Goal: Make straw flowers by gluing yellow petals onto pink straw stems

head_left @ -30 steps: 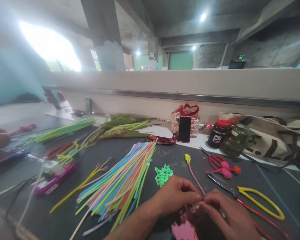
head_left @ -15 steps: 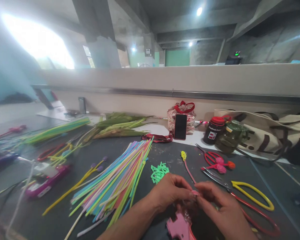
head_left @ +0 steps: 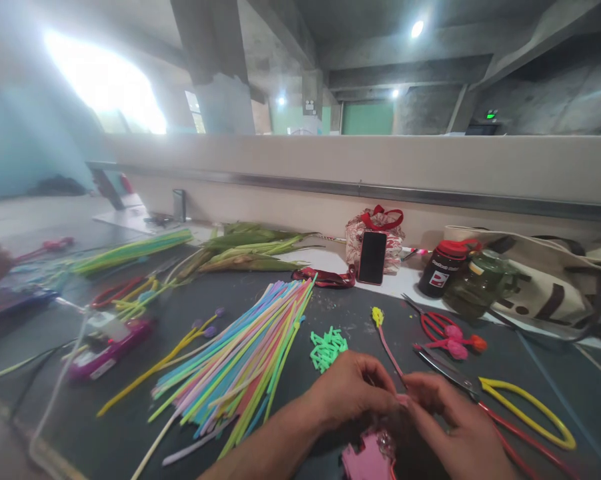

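Note:
My left hand (head_left: 353, 390) and my right hand (head_left: 447, 417) meet at the front, fingertips pinched on a small pink piece (head_left: 401, 400), mostly covered by the fingers. Just beyond them lies a pink stem (head_left: 391, 352) with a yellow tuft (head_left: 377, 316) at its far end; whether it joins the pink piece I cannot tell. Beneath the hands is a pink object (head_left: 367, 457) with a shiny, clear part, cut off by the lower edge. A pile of short green pieces (head_left: 329, 348) sits beside my left hand.
Left of my hands lies a bundle of pastel pipe cleaners (head_left: 245, 360). On the right are yellow-and-red-handled pliers (head_left: 467, 383), red-handled scissors (head_left: 433, 325) and a pink pompom piece (head_left: 455, 341). A phone (head_left: 373, 257), dark jar (head_left: 440, 270) and green jug (head_left: 480, 283) stand behind.
The view has swung left, so everything sits further right in the picture. My hands keep their pinch on the pink piece, with little visible change.

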